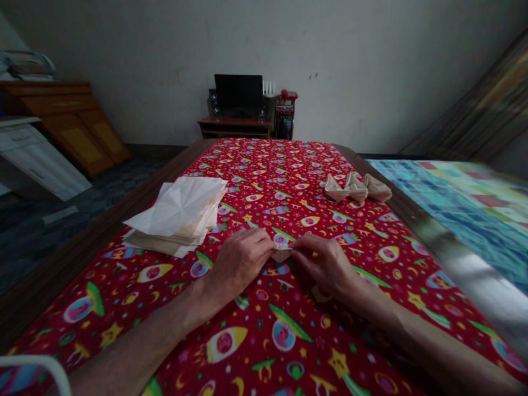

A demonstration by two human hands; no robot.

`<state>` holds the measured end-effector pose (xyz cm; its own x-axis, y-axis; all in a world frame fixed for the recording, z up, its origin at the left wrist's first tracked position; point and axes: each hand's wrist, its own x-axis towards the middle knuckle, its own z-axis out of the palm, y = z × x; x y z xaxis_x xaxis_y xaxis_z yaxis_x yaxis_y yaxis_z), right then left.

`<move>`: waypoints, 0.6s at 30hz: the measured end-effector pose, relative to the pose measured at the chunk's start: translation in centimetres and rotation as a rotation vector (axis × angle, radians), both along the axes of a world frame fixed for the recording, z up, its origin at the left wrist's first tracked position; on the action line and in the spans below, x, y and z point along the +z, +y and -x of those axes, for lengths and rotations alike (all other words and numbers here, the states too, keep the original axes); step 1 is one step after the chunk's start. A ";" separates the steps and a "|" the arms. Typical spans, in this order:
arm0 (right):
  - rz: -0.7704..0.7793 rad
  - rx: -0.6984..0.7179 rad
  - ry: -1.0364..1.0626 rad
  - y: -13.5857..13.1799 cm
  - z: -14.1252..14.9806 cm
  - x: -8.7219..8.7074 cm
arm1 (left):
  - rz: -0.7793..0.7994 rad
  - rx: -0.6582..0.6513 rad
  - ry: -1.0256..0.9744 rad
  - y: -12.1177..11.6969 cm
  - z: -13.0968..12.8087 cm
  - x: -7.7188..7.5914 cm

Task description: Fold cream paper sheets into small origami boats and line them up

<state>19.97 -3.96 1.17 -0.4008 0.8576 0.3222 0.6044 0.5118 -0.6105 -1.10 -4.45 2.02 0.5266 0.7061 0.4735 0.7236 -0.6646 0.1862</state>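
My left hand (241, 261) and my right hand (325, 264) meet at the middle of the table, and their fingertips pinch a small folded piece of tan paper (282, 254) between them. Much of that piece is hidden by my fingers. To the left of my left hand lies a loose stack of creased white and tan paper sheets (177, 214). Beyond my right hand, a row of folded tan paper shapes (357, 188) sits near the right edge. All of this rests on a red cloth printed with rockets and stars (264, 165).
The cloth covers a table with a dark wooden edge (78, 258). A blue patterned bed cover (449, 209) lies to the right. Further back stand a monitor on a low desk (238, 96), speakers, and a wooden cabinet (70, 124). A white rail (33, 368) shows bottom left.
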 end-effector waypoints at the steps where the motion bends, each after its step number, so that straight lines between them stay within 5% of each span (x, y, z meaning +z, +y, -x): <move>1: -0.033 0.031 -0.029 0.0 -0.3 0.0 | 0.018 -0.002 -0.011 0.0 0.0 -0.1; 12: -0.020 -0.051 0.002 -0.2 0.1 -0.3 | 0.122 0.011 -0.239 0.7 -0.2 -0.5; 18: 0.341 -0.083 0.310 0.3 1.4 -0.1 | 0.138 0.046 -0.225 0.3 -0.6 -0.2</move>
